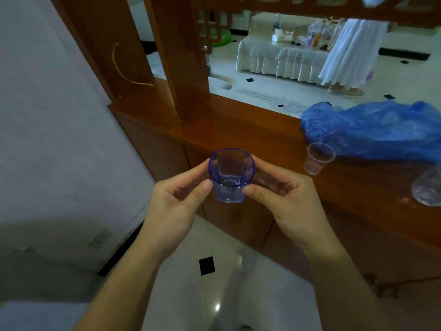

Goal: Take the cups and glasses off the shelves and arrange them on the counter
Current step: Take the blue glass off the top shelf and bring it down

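Note:
A small blue-tinted glass is held upright in front of the wooden counter, just before its front edge. My left hand pinches its left side and my right hand pinches its right side. A clear plastic cup stands on the counter to the right. At the far right edge, a clear glass vessel rests on the counter, partly cut off by the frame.
A crumpled blue plastic bag lies on the counter behind the plastic cup. Wooden posts rise from the counter's left end. A wall is at the left. Beyond the counter, a person in a white skirt stands by a white-covered sofa.

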Action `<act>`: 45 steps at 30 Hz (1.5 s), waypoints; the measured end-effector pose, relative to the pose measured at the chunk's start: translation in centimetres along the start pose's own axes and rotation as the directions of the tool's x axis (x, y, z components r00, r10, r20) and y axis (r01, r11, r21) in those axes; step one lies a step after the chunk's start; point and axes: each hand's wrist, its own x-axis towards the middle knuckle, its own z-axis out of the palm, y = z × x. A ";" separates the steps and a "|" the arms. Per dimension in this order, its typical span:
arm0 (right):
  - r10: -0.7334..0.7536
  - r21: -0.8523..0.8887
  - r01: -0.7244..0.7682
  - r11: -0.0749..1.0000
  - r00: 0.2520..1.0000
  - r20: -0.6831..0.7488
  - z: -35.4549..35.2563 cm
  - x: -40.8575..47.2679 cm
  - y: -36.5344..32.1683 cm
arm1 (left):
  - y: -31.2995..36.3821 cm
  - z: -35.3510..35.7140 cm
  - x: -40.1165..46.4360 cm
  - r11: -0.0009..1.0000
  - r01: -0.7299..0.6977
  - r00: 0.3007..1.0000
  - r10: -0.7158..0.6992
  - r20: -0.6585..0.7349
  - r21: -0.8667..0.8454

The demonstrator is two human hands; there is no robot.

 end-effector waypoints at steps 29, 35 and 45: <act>0.066 -0.172 -0.137 0.975 0.929 -0.364 12.1 19.0 8.1 | -9.0 -11.0 26.0 0.986 0.123 0.967 -0.092 0.238 -0.115; 0.159 -0.140 -0.215 0.967 0.932 -0.326 11.2 22.5 10.4 | -10.9 -10.9 29.6 0.992 0.128 0.956 -0.123 0.267 -0.002; 0.233 -0.078 -0.282 0.956 0.894 -0.382 9.3 29.8 12.5 | -12.5 -8.5 35.9 0.975 0.216 0.933 -0.221 0.283 0.049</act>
